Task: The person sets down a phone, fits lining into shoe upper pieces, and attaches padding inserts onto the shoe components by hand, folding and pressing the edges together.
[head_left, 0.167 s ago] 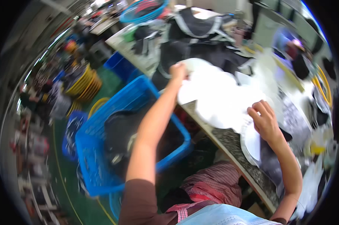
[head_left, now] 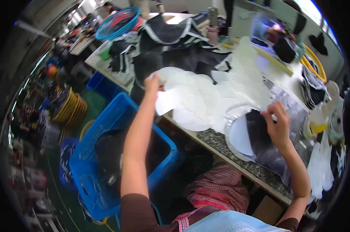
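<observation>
My left hand is closed at the left end of a spread of thin white round sheets, its fingers on the edge of one of them. A squarish flap of white sheet hangs just below that hand, over the table's edge. My right hand has bent fingers, thumb and forefinger close together, above a dark flat piece. Whatever lies between those fingertips is too small to make out. Beside it, near the table's front edge, lies a pale disc with a whitish rim, partly under the dark piece.
A blue plastic crate with dark pieces inside stands left of the speckled table. Black cut pieces with white edging lie at the back. A yellow hoop and hanging white pieces are at the right.
The whole view has shifted, so the table shows further left. My right hand has moved away from the white sheets to the dark piece; more of the rimmed disc is uncovered.
</observation>
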The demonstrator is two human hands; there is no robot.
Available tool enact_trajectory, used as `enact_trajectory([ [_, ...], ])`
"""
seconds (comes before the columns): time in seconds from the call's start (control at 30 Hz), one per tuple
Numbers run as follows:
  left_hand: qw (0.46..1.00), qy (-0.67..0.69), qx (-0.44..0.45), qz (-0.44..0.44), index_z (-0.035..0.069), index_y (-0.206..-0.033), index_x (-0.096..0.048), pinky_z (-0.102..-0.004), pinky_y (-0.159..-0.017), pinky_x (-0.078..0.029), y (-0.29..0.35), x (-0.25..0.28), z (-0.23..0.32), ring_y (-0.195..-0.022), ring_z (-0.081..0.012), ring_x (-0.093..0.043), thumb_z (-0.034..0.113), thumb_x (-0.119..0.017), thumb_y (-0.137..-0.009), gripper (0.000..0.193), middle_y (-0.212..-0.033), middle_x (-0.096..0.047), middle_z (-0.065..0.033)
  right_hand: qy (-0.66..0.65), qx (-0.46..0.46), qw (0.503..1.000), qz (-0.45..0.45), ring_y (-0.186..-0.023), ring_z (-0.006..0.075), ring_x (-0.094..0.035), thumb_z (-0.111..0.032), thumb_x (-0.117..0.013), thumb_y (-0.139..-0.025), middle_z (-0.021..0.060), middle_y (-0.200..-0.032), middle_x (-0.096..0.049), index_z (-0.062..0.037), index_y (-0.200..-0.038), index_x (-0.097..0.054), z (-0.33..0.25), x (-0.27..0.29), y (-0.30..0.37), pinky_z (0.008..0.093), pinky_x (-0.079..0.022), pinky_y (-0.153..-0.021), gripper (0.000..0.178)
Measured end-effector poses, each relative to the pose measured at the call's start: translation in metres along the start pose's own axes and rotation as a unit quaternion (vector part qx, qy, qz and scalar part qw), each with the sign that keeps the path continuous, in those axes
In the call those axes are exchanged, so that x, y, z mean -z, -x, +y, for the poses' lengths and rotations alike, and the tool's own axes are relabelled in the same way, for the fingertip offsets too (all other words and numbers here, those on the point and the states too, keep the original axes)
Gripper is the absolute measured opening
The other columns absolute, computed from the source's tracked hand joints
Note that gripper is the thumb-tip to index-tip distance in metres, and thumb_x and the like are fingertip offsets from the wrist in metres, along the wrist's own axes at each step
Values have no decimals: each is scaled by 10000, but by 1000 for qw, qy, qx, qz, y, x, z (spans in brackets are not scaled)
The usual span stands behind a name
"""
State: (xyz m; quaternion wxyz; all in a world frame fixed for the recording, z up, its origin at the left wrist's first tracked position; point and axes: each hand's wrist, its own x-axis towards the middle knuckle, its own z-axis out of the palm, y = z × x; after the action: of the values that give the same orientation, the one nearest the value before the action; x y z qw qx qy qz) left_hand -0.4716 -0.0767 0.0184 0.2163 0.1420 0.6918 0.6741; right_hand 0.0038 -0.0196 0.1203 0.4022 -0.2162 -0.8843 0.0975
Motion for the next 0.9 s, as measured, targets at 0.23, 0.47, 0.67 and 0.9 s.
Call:
enact_trajectory([
  [0.23,722,-388,-560,122,64,-1337,-486,-469,-1025,-399,111,-25,73,-1238,-359,-473,72,-742,-804,592,-1248,-569,-165,-214,-382,885,156,-838,15,-566,-133,-652,-985,-36,-947,-657,-39,-1038,-595,13,115,116,187,-424,-725,122],
  [0.47,638,-137,-506,-564,45,-1218,-643,-416,-1041,-460,311,-147,44,-1218,-339,-576,34,-750,-799,432,-1291,-618,-151,-282,-449,802,276,-869,14,-584,-223,-647,-998,-36,-978,-680,-59,-1119,-624,8,152,203,196,-439,-767,206],
  [0.67,489,-162,-519,-683,114,-1418,-518,-457,-1122,-373,409,-199,-19,-1386,-338,-433,184,-758,-822,646,-1520,-441,-119,-359,-494,741,279,-947,25,-593,-218,-628,-1003,-34,-1060,-661,-74,-1232,-586,-9,159,238,209,-458,-800,275],
  [0.9,509,-215,-494,-672,141,-1271,-678,-381,-949,-456,414,-178,-37,-1106,-279,-573,102,-699,-851,422,-1403,-588,-57,-465,-506,693,217,-952,85,-624,-165,-617,-1001,58,-1056,-662,-33,-1341,-489,0,117,257,273,-509,-853,387],
])
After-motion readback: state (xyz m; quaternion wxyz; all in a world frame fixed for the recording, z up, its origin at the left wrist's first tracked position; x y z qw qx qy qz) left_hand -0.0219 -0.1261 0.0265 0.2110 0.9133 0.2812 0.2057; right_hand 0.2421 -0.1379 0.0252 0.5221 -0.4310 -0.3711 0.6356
